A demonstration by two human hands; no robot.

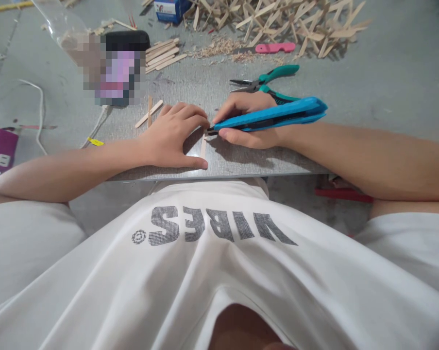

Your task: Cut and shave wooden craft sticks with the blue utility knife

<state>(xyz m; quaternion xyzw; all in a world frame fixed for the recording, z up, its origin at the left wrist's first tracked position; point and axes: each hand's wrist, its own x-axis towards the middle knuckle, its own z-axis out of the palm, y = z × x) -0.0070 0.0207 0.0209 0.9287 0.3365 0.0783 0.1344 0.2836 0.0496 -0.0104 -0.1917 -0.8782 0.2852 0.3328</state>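
Note:
My right hand (254,138) is wrapped around a blue utility knife (274,115), its blade pointing left. The blade tip meets a flat wooden craft stick (204,146) lying on the table near the front edge. My left hand (170,136) holds this stick down, with fingertips at its far end and the thumb by its near end. Part of the stick is hidden by the fingers. Just beyond my left hand, two more craft sticks (144,117) lie crossed. Green-handled pliers (279,73) rest open behind my right hand.
Along the back lie a heap of joined sticks (292,22), wood shavings (219,47), a pink-handled folding blade (276,47) and a blue box (170,10). Loose sticks (164,56) sit beside a blurred phone (119,75) with a white cable. At far left is a purple box (1,149).

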